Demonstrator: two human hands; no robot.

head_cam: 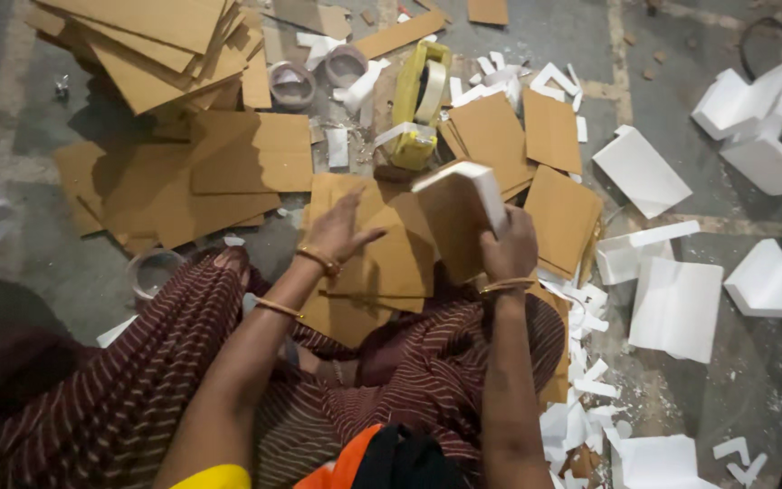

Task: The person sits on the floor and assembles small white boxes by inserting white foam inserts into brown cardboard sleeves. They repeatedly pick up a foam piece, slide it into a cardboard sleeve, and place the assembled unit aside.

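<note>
There, on the grey floor (681, 118), a person sat cross-legged in a striped maroon garment (138, 380), bangles on both wrists. The right hand (510, 249) was clenched around the lower edge of a white foam block faced with brown cardboard (460, 215), holding it tilted up just above the lap, its white edge turned toward the top. The left hand (341, 226) lay open, fingers spread and relaxed, palm pressing flat on a loose stack of cardboard sheets (382, 263) that rested across the knees, just beside the raised block.

Directly beyond the block stood a yellow tape dispenser (420, 104), with two tape rolls (317, 77) to its left among scraps of white backing paper. A tall, untidy pile of larger cardboard pieces (156, 45) filled the far left corner, and flatter sheets (219, 172) spread out beneath it. More small cardboard squares (522, 136) lay to the right of the dispenser. Farther right, white foam corner pieces (753, 100) and flat foam slabs (676, 308) were scattered well apart, with torn white strips (581, 398) trailing along the person's right knee.
</note>
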